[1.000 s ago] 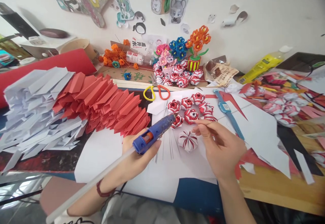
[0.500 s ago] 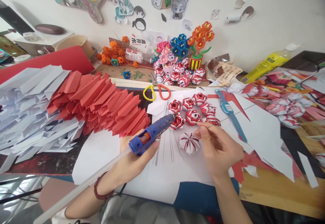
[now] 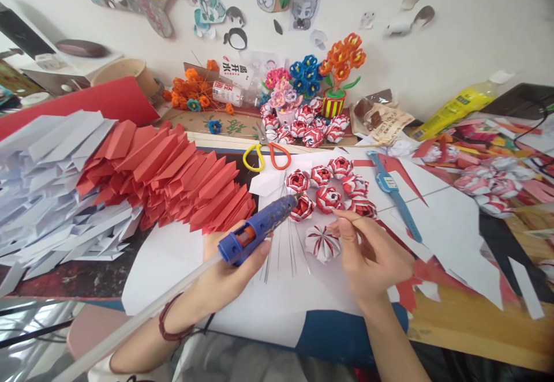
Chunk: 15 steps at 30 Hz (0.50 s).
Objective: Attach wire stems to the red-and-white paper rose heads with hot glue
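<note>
Almost nothing has moved since a moment ago: both hands stay in the same spots, and the camera has only tipped a tiny bit. So the work is at the same step, with the glue tip and the little stick held near the paper flowers.

Head view: the left hand (image 3: 231, 269) sits at 6 o'clock in the picture. Its fingers are wrapped tight around the blue glue gun (image 3: 258, 229). A long clear glue stick (image 3: 142, 318) pokes out the back toward 8 o'clock, over the wrist with the red bracelet (image 3: 167, 327). The gun's tip points toward 2 o'clock and sits right beside 1 red and white paper flower (image 3: 302, 208).

The right hand (image 3: 374, 255) lies at 4 o'clock from the gun tip. Its thumb and first fingers pinch a thin stick (image 3: 355, 216), and the other fingers curl in. The palm faces down, and the arm comes up from the bottom edge.

Between the 2 hands, a round white and red paper flower (image 3: 322, 242) lies on the white paper sheet (image 3: 173, 261), just beside the right fingertips. More flowers make a ring (image 3: 340, 183) at 12 o'clock from it.

At 9 o'clock lies a big pile of folded red papers (image 3: 173, 174). Yellow and orange scissors (image 3: 262, 154) rest at 11 o'clock, and a blue watch (image 3: 389, 188) lies at 2 o'clock.
</note>
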Motion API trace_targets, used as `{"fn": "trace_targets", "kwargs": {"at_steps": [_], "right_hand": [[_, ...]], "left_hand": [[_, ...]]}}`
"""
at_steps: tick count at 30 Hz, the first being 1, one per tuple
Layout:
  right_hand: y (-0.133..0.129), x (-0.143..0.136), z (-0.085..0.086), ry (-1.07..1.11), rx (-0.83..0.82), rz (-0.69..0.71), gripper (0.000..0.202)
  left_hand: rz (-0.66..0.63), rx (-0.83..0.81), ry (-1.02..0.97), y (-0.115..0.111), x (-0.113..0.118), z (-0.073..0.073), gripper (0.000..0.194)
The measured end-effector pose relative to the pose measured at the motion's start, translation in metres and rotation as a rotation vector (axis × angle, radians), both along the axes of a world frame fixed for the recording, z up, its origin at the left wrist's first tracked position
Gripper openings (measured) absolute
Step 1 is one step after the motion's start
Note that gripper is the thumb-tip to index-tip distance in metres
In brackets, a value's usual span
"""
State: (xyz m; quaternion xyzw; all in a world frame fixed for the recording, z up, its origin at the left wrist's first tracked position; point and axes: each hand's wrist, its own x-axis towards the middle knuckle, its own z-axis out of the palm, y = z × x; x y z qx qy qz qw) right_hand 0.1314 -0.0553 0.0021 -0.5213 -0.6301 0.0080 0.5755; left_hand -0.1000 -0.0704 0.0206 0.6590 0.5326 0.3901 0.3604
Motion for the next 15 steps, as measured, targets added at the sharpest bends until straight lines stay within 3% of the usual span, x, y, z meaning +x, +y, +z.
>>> {"fn": "trace_targets", "kwargs": {"at_steps": [8, 15], "right_hand": [[0.002, -0.005, 0.010, -0.225, 0.182, -0.040, 0.024], [0.003, -0.006, 0.009, -0.321, 0.188, 0.092, 0.030]], "left_hand": [[0.010, -0.013, -0.071, -0.001, 0.000, -0.001, 0.015], [0.005, 0.008, -0.046, 0.000, 0.001, 0.002, 0.017]]}}
